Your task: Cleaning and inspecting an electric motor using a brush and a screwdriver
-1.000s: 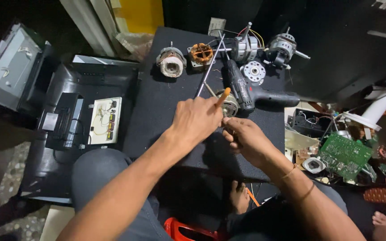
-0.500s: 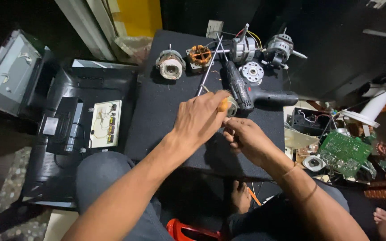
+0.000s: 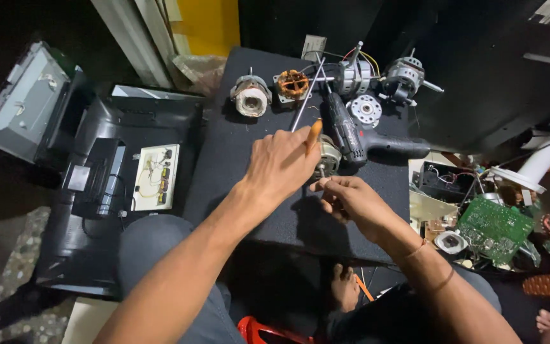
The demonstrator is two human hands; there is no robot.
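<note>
My left hand [image 3: 281, 167] grips an orange-handled screwdriver [image 3: 314, 134] over the black table [image 3: 237, 191], near its middle, with bare surface toward the near edge. My right hand [image 3: 346, 201] pinches something small, perhaps a screw; it's hidden by the fingers. A metal motor part [image 3: 330, 157] sits half-covered beside a black drill [image 3: 358, 137].

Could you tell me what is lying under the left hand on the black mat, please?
Under the left hand, an orange screwdriver handle and part of a small motor show; the rest is covered.
</note>
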